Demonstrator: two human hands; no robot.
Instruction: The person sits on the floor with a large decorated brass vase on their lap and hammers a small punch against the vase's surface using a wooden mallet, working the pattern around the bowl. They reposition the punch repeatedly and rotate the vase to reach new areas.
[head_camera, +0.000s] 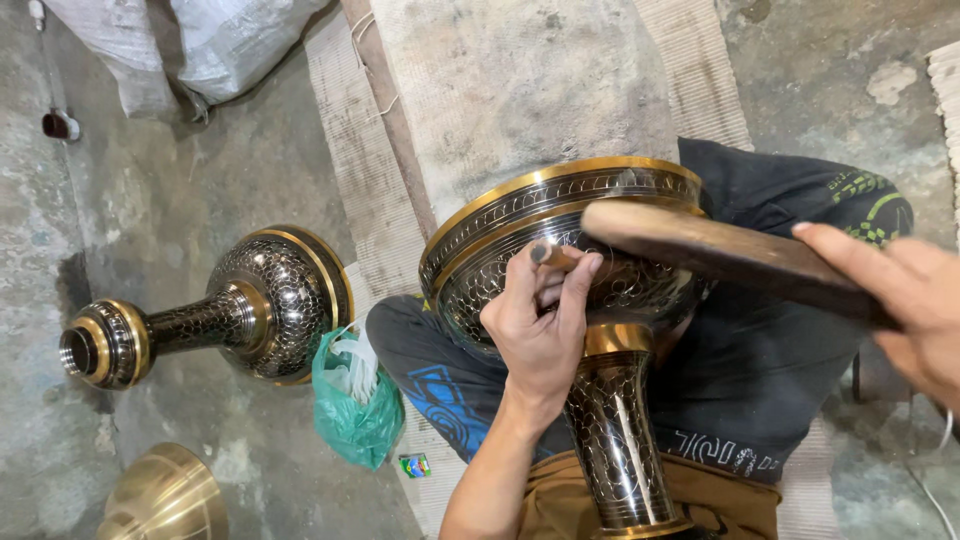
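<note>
Vase (600, 300) lies across the lap, being engraved: left hand (540, 325) pinches a chisel (553, 256) against its bowl, right hand (915, 300) closed on a wooden mallet (720, 255). Next strike needs steady aim.

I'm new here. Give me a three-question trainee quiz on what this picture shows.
1. True or false: the left hand holds a thin tool against the engraved brass vase.
2. What does the right hand grip? A) wooden mallet B) paintbrush C) cloth
3. What lies on its side on the floor at the left?

Key: 1 true. 2 A, the wooden mallet. 3 A second engraved vase, beside a green bag.
</note>
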